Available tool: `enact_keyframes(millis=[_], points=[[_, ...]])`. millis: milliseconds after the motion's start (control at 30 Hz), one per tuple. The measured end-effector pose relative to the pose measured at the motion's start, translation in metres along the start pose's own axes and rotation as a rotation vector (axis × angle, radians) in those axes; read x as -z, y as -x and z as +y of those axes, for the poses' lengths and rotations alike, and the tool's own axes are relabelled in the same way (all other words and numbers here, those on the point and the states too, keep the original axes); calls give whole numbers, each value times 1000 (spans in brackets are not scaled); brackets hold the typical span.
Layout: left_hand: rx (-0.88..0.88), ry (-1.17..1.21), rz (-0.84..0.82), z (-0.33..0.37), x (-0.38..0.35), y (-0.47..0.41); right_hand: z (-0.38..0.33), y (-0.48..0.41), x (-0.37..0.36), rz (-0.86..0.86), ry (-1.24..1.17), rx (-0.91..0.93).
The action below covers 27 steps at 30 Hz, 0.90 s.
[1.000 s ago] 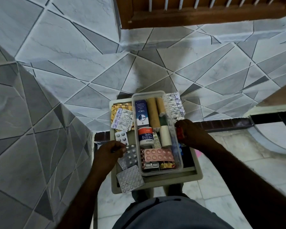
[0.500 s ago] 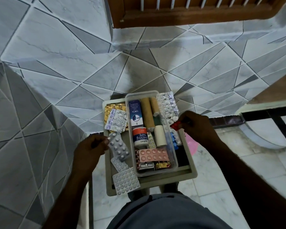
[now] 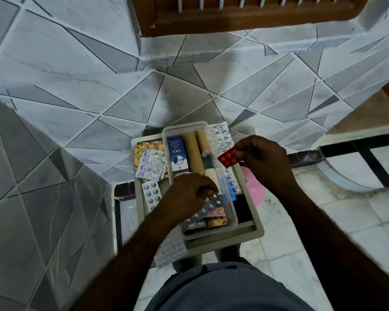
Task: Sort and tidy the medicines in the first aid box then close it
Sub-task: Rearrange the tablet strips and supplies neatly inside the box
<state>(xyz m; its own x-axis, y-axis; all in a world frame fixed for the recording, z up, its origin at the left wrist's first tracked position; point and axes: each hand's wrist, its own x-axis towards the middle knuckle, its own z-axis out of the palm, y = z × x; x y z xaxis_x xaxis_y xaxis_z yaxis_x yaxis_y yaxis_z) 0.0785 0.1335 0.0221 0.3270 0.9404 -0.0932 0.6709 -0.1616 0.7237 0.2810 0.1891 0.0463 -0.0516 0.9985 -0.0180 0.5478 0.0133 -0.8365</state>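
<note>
Pinching a glossy red pill strip (image 3: 227, 157), the right hand (image 3: 264, 164) hangs right of the clear plastic box (image 3: 185, 127); the left hand (image 3: 186, 195) grips a foil strip (image 3: 211, 205) inside. Marbled tiles (image 3: 76, 86) surround.

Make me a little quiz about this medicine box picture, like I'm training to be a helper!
1. Pick one: the blister pack pinched by the right hand is A) red, B) green, C) purple.
2. True or false: the left hand is lying flat on the floor.
3. Fill the gap: the blue carton lies ___ the clear box.

Key
1. A.
2. False: it grips a silver strip over the clear box.
3. inside.
</note>
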Motion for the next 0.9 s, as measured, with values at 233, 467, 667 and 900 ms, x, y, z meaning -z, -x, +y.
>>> enact_keyframes(millis=[233,467,667,900], points=[[4,-188,-328,-11,-47,-8,2,12,-9,-8,37,-129],[90,-218,-186,-18,-37,20,12,28,-31,-189,97,-163],[226,-4,248,-38,-2,68,12,37,-48,-302,191,-213],[509,15,120,-68,-2,106,16,47,-58,-272,478,-140]])
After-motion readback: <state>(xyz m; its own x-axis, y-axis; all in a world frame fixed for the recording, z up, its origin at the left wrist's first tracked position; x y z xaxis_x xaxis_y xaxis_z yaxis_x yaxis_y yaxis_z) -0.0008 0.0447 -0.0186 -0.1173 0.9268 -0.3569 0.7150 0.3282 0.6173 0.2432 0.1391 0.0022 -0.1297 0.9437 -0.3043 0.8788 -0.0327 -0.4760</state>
